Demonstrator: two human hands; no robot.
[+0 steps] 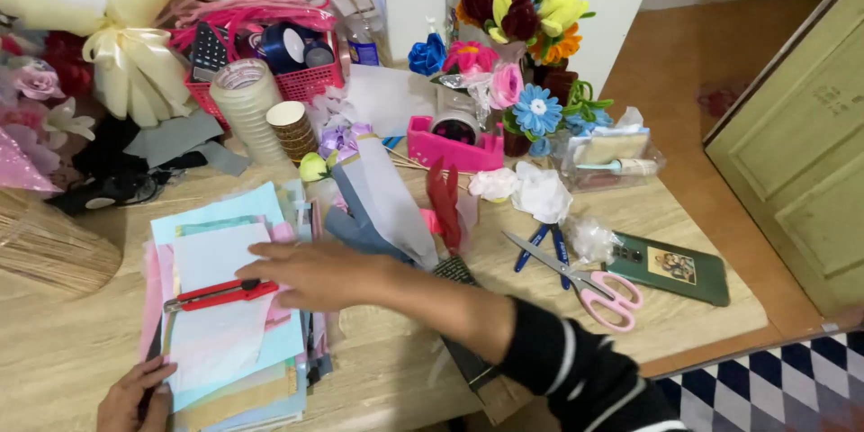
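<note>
1. Paper stack: pastel sheets (light blue, pink, white, tan) piled at the near left part of the wooden worktop; this pile is the landmark for everything below.
2. Red utility knife lies flat on top of the stack, across its middle, on a white sheet.
3. Right hand: reaches in from the right, palm down, fingers spread flat on the stack's right side, fingertips just beside the knife's right end. Holds nothing.
4. Left hand: at the stack's near left corner, fingers curled on the edge of the sheets; whether it pinches a sheet, cannot tell.
5. Right of the stack: pink-handled scissors, blue-handled scissors, dark green phone.
6. Behind the stack: rolls of clear tape, red mesh basket, pink tape dispenser, bunch of handmade flowers.
7. Step, as judged: steadying or squaring the pile with both hands, knife not yet picked up.
8. Next move would call for keeping the left hand pressing the corner so sheets don't slide, and lifting the knife clear before any sheet is pulled.
</note>
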